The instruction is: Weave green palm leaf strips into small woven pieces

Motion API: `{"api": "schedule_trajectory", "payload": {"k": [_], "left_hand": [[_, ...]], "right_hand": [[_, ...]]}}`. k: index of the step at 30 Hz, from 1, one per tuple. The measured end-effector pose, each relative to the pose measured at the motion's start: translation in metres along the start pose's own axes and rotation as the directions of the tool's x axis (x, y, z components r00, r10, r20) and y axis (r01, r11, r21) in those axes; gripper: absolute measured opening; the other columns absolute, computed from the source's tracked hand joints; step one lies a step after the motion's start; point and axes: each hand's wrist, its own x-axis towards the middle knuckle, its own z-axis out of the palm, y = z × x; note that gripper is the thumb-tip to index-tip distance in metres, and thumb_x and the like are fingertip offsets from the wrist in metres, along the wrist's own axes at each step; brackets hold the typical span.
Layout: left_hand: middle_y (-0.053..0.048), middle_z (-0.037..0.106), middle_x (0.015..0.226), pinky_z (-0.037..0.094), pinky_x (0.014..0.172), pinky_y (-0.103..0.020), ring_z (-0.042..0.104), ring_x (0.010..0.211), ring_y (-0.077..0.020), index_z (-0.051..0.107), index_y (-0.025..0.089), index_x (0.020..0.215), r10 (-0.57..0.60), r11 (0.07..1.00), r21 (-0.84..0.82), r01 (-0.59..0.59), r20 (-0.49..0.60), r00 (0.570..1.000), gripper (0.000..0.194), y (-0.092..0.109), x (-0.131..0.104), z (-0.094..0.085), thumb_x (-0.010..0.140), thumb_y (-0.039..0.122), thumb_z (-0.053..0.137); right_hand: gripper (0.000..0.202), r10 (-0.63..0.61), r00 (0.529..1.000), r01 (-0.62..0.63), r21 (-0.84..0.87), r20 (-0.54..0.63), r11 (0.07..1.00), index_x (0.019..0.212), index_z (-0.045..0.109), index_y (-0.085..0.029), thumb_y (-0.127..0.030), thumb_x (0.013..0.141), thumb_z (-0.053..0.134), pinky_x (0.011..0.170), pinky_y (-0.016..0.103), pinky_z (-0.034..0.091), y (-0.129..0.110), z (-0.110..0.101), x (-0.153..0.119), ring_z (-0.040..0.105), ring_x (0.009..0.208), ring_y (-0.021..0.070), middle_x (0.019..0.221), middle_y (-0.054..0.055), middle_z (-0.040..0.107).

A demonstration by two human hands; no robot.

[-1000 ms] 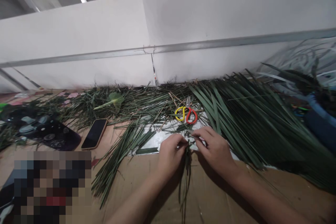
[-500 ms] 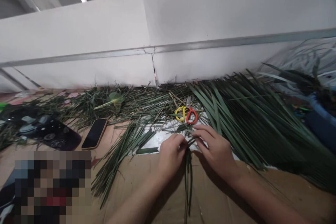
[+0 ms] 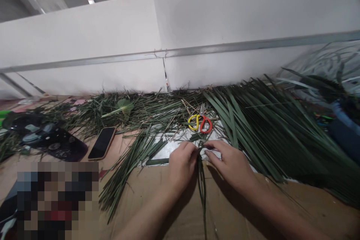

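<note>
My left hand (image 3: 182, 161) is closed over the upper end of a small bundle of narrow green leaf strips (image 3: 203, 191). The strips' long ends hang down towards me over the cardboard (image 3: 146, 198). Just right of the bundle is my right hand (image 3: 229, 161), thumb and forefinger parted, the forefinger's tip against the leaf strips. Exactly where the strips cross is partly hidden behind my left fingers. Beyond both hands lie scissors (image 3: 201, 122) with one yellow and one red handle, their blades pointing away.
Long green leaves (image 3: 275, 131) spread across the right, beside a blue container (image 3: 344, 131). Cut strips (image 3: 123, 172) lie left of my hands, with a phone (image 3: 101, 143) and a dark bottle (image 3: 56, 142) farther left. A white panel (image 3: 107, 41) stands behind.
My right thumb and forefinger have parted more at the strips. The hanging ends have shifted slightly right, while my left hand keeps its grip.
</note>
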Motion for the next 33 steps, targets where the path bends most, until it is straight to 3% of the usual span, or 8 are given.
{"api": "schedule_trajectory", "payload": {"k": [3,8,13,18,23,28,33], "left_hand": [[-0.003,0.064,0.086,0.040,0.073,-0.027,0.059,0.081,-0.0184,0.062,0.021,0.083,0.016,1.000,0.014,-0.016,0.005,1.000,0.018,0.002,-0.001,0.000,0.098,0.019,0.052],[-0.003,0.068,0.087,0.042,0.076,-0.027,0.062,0.084,-0.0188,0.065,0.022,0.084,-0.048,0.990,-0.133,0.050,0.018,0.999,0.012,0.001,0.002,0.000,0.093,0.019,0.059],[-0.002,0.073,0.087,0.043,0.077,-0.029,0.064,0.085,-0.0198,0.067,0.022,0.084,-0.171,0.956,-0.229,0.183,0.074,0.983,0.010,0.003,0.005,-0.003,0.092,0.022,0.060],[-0.001,0.072,0.084,0.042,0.076,-0.028,0.063,0.082,-0.0187,0.064,0.022,0.082,-0.216,0.944,-0.238,0.228,0.074,0.974,0.013,0.005,0.006,-0.007,0.093,0.024,0.057],[0.001,0.069,0.081,0.041,0.073,-0.027,0.061,0.078,-0.0175,0.059,0.022,0.081,-0.261,0.908,-0.311,0.280,0.103,0.960,0.014,0.001,0.006,-0.004,0.093,0.028,0.056],[0.001,0.065,0.079,0.041,0.072,-0.027,0.060,0.077,-0.0173,0.057,0.022,0.081,-0.288,0.878,-0.366,0.308,0.109,0.951,0.012,-0.005,0.008,-0.002,0.092,0.028,0.056],[0.002,0.062,0.077,0.040,0.071,-0.028,0.057,0.076,-0.0175,0.055,0.022,0.079,-0.294,0.885,-0.351,0.306,0.087,0.952,0.014,-0.007,0.009,-0.002,0.091,0.028,0.055]], "right_hand": [[0.022,0.059,0.996,-0.067,0.115,0.066,0.991,0.099,0.072,-0.025,-0.035,0.092,0.054,0.076,0.036,0.047,0.001,0.000,0.002,0.069,0.086,0.0250,0.093,0.003,0.077],[0.022,0.203,0.965,-0.252,0.381,0.163,0.890,0.085,0.074,-0.023,-0.043,0.084,0.064,0.060,0.031,0.040,0.014,0.011,0.008,0.056,0.062,0.0192,0.063,-0.001,0.061],[0.031,0.279,0.925,-0.379,0.600,0.256,0.704,0.077,0.072,-0.020,-0.050,0.072,0.078,0.055,0.028,0.035,0.020,0.015,0.013,0.047,0.058,0.0154,0.062,-0.001,0.056],[0.036,0.325,0.896,-0.443,0.662,0.303,0.604,0.076,0.072,-0.019,-0.051,0.066,0.085,0.056,0.028,0.034,0.019,0.013,0.013,0.046,0.058,0.0133,0.066,0.000,0.059],[0.036,0.325,0.857,-0.515,0.703,0.401,0.491,0.078,0.069,-0.020,-0.051,0.069,0.085,0.057,0.028,0.037,0.023,0.017,0.010,0.049,0.057,0.0130,0.067,-0.001,0.060],[0.033,0.303,0.848,-0.531,0.690,0.436,0.492,0.073,0.066,-0.021,-0.047,0.068,0.085,0.053,0.027,0.033,0.020,0.015,0.010,0.047,0.054,0.0124,0.062,-0.002,0.058],[0.029,0.300,0.867,-0.498,0.684,0.397,0.534,0.067,0.064,-0.022,-0.044,0.067,0.081,0.051,0.028,0.031,0.020,0.018,0.009,0.045,0.052,0.0127,0.059,-0.002,0.057]]}}
